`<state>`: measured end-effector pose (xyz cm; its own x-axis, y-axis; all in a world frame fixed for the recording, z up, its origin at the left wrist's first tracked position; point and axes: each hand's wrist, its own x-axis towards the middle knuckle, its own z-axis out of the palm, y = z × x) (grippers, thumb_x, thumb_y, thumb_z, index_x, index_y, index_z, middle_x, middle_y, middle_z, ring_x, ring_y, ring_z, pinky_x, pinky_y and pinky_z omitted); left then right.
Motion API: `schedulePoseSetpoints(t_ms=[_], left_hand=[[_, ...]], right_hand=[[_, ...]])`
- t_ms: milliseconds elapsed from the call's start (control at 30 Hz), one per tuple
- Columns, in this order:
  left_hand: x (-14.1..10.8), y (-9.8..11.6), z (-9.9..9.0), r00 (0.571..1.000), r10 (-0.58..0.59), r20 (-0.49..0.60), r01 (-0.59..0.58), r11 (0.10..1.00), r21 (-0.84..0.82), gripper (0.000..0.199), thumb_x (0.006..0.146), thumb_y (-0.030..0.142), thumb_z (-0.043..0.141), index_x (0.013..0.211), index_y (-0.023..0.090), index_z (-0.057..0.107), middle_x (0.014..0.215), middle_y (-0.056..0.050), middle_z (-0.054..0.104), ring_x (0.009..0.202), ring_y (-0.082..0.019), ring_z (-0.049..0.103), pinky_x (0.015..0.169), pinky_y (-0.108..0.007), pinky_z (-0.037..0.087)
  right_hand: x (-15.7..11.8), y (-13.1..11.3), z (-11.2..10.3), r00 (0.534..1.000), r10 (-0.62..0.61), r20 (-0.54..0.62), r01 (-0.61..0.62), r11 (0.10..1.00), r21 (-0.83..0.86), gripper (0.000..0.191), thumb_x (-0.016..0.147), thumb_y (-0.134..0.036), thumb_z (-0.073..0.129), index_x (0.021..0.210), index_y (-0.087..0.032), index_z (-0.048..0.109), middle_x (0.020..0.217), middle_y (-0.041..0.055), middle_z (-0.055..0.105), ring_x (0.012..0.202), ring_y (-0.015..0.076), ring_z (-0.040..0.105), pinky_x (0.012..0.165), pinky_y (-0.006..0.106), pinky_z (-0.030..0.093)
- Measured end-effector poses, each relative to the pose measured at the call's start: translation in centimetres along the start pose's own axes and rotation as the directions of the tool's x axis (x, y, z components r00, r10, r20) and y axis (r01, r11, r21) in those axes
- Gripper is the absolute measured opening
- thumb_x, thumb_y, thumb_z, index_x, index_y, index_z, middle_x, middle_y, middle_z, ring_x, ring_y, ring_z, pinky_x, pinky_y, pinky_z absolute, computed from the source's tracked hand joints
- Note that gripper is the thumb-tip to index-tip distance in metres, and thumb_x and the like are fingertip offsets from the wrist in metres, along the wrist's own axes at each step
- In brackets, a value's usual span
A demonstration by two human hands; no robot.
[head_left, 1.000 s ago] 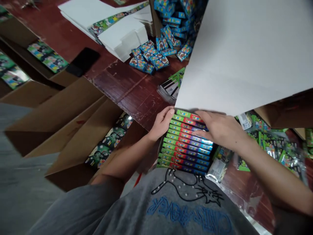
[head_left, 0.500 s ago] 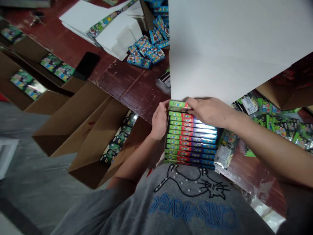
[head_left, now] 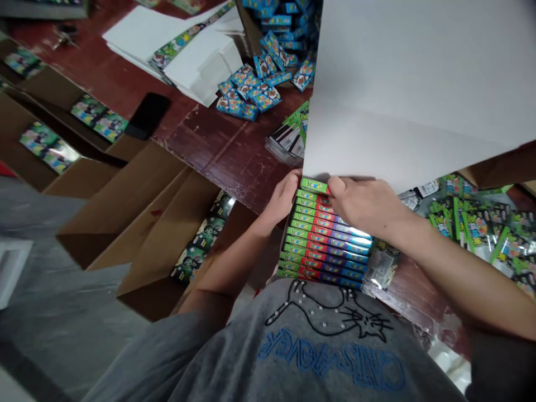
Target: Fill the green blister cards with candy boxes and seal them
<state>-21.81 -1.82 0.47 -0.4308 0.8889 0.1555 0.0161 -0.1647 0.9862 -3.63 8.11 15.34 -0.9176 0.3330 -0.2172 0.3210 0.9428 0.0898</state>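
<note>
A row of slim boxes (head_left: 330, 245), with green, red, purple and blue edges, stands packed in a white carton against my body. The carton's large white lid (head_left: 410, 95) is raised behind them. My right hand (head_left: 368, 206) is closed on the farthest slim box (head_left: 315, 186) near the lid's fold; the fingertips are hidden behind it. At the far left corner, my left hand (head_left: 280, 204) has its fingers bent round the carton's edge, beside the end of that same box. The carton's walls are mostly hidden.
Small blue packets (head_left: 251, 92) lie piled beyond the carton, beside white flat sheets (head_left: 142, 36). A black phone (head_left: 148, 114) rests at the table's left edge. Open brown cartons (head_left: 129, 223) stand left below it. Green and black packets (head_left: 477, 223) spread out at right.
The carton's far end and its lid have swung to the right, uncovering more packets behind. My right hand and the farthest slim box shifted right too, and the gap before that box narrowed.
</note>
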Motion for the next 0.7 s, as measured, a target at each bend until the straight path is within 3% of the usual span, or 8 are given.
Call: schedulePoseSetpoints(t_ms=[100, 300, 367, 467, 500, 567, 633, 700], left_hand=[[-0.6, 0.1, 0.8, 1.0, -0.011, -0.02, 0.011, 1.0, 0.012, 0.063, 0.104, 0.079, 0.047, 0.09, 0.021, 0.068, 0.084, -0.003, 0.068, 0.076, -0.016, 0.064, 0.07, -0.03, 0.054], [-1.5, 0.5, -0.9, 0.921, -0.052, -0.386, 0.055, 0.998, -0.002, 0.064, 0.1, 0.081, 0.055, 0.073, 0.023, 0.052, 0.067, 0.003, 0.047, 0.06, -0.012, 0.044, 0.058, -0.028, 0.043], [-1.5, 0.8, -2.3, 0.849, -0.011, -0.529, 0.035, 0.999, 0.035, 0.062, 0.099, 0.081, 0.056, 0.077, 0.023, 0.053, 0.071, 0.003, 0.049, 0.065, -0.014, 0.049, 0.067, -0.03, 0.05], [-1.8, 2.1, -3.9, 0.637, 0.343, -0.69, -0.132, 0.931, 0.341, 0.047, 0.104, 0.071, 0.058, 0.096, 0.025, 0.062, 0.094, -0.002, 0.062, 0.092, -0.019, 0.061, 0.098, -0.036, 0.054], [-2.1, 2.8, -4.0, 0.604, 0.488, -0.631, -0.19, 0.856, 0.481, 0.041, 0.106, 0.065, 0.058, 0.103, 0.025, 0.064, 0.1, -0.004, 0.064, 0.101, -0.021, 0.062, 0.106, -0.039, 0.051], [-2.4, 4.1, -3.6, 0.721, 0.623, -0.304, -0.293, 0.671, 0.682, 0.034, 0.108, 0.057, 0.058, 0.109, 0.025, 0.067, 0.109, -0.007, 0.069, 0.111, -0.025, 0.064, 0.113, -0.046, 0.048], [-2.1, 5.2, -2.5, 0.882, 0.458, 0.109, -0.376, 0.545, 0.75, 0.034, 0.106, 0.054, 0.061, 0.115, 0.023, 0.07, 0.118, -0.011, 0.074, 0.117, -0.03, 0.067, 0.115, -0.05, 0.048], [-0.9, 5.8, -1.3, 0.924, 0.2, 0.325, -0.382, 0.498, 0.779, 0.042, 0.103, 0.056, 0.063, 0.123, 0.02, 0.071, 0.126, -0.015, 0.075, 0.121, -0.034, 0.068, 0.113, -0.052, 0.05]], right_hand=[[0.3, 1.2, 0.4, 0.998, -0.054, 0.036, 0.049, 0.992, 0.117, 0.034, 0.112, -0.031, 0.036, 0.127, -0.014, 0.061, 0.113, 0.0141, 0.08, 0.093, 0.0283, 0.077, 0.068, 0.037, 0.041], [3.1, 1.4, 1.0, 0.979, -0.162, -0.125, 0.189, 0.951, 0.246, 0.041, 0.114, -0.04, 0.037, 0.143, -0.021, 0.059, 0.129, 0.0095, 0.079, 0.103, 0.0269, 0.077, 0.076, 0.037, 0.049], [5.2, 1.3, 1.4, 0.955, -0.175, -0.24, 0.246, 0.918, 0.31, 0.044, 0.113, -0.042, 0.038, 0.145, -0.02, 0.059, 0.136, 0.0114, 0.077, 0.11, 0.028, 0.076, 0.082, 0.037, 0.051], [8.0, 1.3, 1.8, 0.929, -0.1, -0.357, 0.256, 0.87, 0.421, 0.049, 0.11, -0.041, 0.041, 0.15, -0.015, 0.055, 0.142, 0.0156, 0.073, 0.12, 0.0316, 0.073, 0.092, 0.039, 0.053], [8.4, 1.3, 1.8, 0.925, -0.093, -0.369, 0.262, 0.859, 0.44, 0.051, 0.11, -0.041, 0.041, 0.151, -0.014, 0.054, 0.143, 0.0163, 0.072, 0.12, 0.0322, 0.073, 0.094, 0.04, 0.054], [8.2, 1.4, 1.6, 0.917, -0.104, -0.386, 0.281, 0.854, 0.439, 0.053, 0.11, -0.042, 0.039, 0.153, -0.015, 0.054, 0.146, 0.0166, 0.07, 0.122, 0.0318, 0.072, 0.098, 0.042, 0.055], [6.6, 1.7, 0.9, 0.914, -0.066, -0.4, 0.244, 0.878, 0.411, 0.057, 0.111, -0.046, 0.034, 0.157, -0.017, 0.052, 0.147, 0.0172, 0.068, 0.125, 0.0319, 0.07, 0.101, 0.044, 0.055], [4.0, 2.3, 0.0, 0.924, -0.003, -0.383, 0.157, 0.915, 0.372, 0.065, 0.109, -0.053, 0.034, 0.162, -0.019, 0.048, 0.143, 0.0191, 0.069, 0.125, 0.0353, 0.068, 0.099, 0.049, 0.055]])
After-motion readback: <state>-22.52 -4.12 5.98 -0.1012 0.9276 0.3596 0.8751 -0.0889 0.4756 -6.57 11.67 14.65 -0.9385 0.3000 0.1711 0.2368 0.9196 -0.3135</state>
